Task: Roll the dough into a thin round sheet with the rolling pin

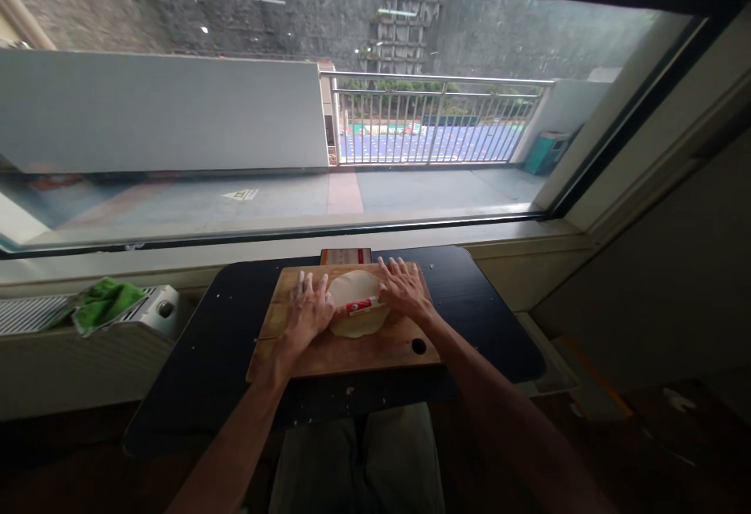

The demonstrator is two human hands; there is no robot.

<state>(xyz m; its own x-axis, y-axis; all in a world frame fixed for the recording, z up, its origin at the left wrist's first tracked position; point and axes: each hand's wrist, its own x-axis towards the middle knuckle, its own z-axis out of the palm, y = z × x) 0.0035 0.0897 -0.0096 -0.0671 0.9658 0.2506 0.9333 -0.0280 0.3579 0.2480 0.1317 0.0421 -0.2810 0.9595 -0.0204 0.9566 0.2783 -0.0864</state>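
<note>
A flat round sheet of dough (357, 328) lies on a wooden cutting board (334, 359). Across the dough runs a slim rolling pin (362, 306) with a red label on its middle. My left hand (310, 307) rests palm down at the pin's left end, fingers stretched forward and apart. At the right end my right hand (404, 289) also lies over the pin, its fingers spread out flat. Both palms hide the pin's ends. Pale flour shows on the fingertips.
The board sits on a dark table (486, 326) below a wide window. Behind the board is a small box-like item (346, 257). A green cloth (109, 303) hangs over a white radiator (158, 309) at left. Small crumbs dot the tabletop.
</note>
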